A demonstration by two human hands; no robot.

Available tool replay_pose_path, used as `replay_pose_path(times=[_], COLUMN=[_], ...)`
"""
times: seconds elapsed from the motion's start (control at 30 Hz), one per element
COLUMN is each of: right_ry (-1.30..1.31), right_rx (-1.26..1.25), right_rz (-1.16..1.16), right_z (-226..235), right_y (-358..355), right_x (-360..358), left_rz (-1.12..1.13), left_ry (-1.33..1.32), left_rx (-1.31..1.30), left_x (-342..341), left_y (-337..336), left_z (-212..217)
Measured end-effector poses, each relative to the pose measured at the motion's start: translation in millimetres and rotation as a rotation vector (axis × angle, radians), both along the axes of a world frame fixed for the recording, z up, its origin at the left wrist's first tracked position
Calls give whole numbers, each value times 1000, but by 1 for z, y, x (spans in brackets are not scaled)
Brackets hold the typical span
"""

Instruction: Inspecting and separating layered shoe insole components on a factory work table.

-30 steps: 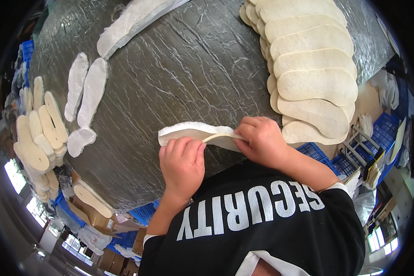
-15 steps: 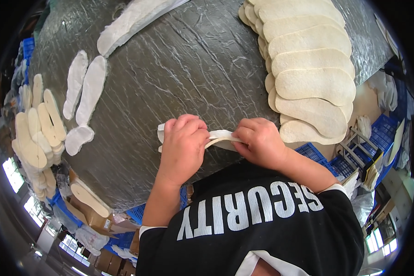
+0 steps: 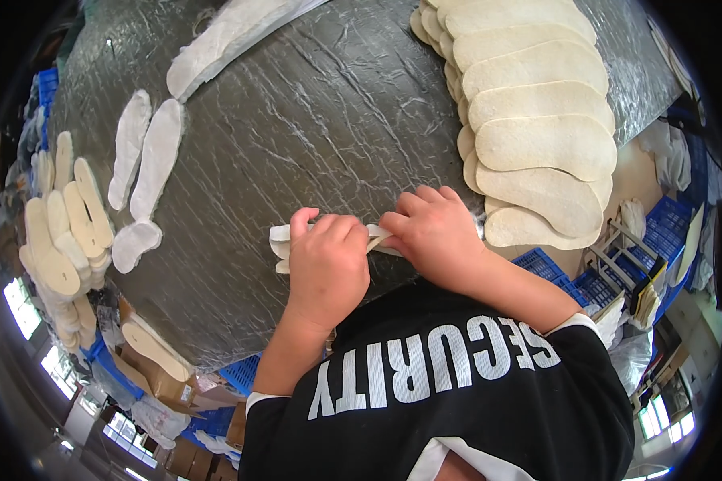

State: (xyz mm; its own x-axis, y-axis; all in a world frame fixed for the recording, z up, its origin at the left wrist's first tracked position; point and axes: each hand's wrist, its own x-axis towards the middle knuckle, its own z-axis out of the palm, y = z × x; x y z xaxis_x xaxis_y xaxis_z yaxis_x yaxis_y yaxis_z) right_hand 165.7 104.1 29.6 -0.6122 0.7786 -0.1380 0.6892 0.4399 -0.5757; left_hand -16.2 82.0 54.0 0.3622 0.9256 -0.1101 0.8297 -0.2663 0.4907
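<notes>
Both hands work at the near edge of the dark wrinkled table (image 3: pixel 313 120). Left hand (image 3: pixel 329 268) lies fingers down over a white insole (image 3: pixel 281 244), covering most of it; right hand (image 3: pixel 435 232) pinches its other end, where a thin layer (image 3: pixel 379 238) lifts off. Hands are close together, both clamped on this one piece. Judged step: pressing or parting two layers of the insole; the next move likely calls for a steady hold with the left while the right works along the edge.

Count: one insole in hand. Left of it, three white insoles (image 3: pixel 148 172) lie flat. Far right, an overlapping row of tan insoles (image 3: pixel 537 144), about eight visible. Far top, a long white strip (image 3: pixel 225 40).
</notes>
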Motion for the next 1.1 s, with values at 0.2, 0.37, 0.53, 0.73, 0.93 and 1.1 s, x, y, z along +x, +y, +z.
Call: replay_pose_path(times=[0.2, 0.37, 0.53, 0.73, 0.93, 1.1], right_ry=[83, 78, 78, -123, -123, -81], right_rx=[3, -22, -46, 52, 60, 69], right_rz=[36, 40, 33, -12, -56, -77], right_z=[-7, -7, -16, -30, -36, -35], right_y=[-1, 1, 5, 11, 10, 6], right_x=[-1, 3, 0, -6, -8, -4], left_rz=[-46, 137, 411, 467, 480, 269], left_ry=[-60, -189, -448, -359, -338, -364], left_rx=[-102, -223, -355, -48, -21, -81], left_x=[-19, -67, -98, -77, -75, -74], left_y=[5, 4, -17, -28, -27, -25], left_z=[6, 11, -28, -39, -37, -20])
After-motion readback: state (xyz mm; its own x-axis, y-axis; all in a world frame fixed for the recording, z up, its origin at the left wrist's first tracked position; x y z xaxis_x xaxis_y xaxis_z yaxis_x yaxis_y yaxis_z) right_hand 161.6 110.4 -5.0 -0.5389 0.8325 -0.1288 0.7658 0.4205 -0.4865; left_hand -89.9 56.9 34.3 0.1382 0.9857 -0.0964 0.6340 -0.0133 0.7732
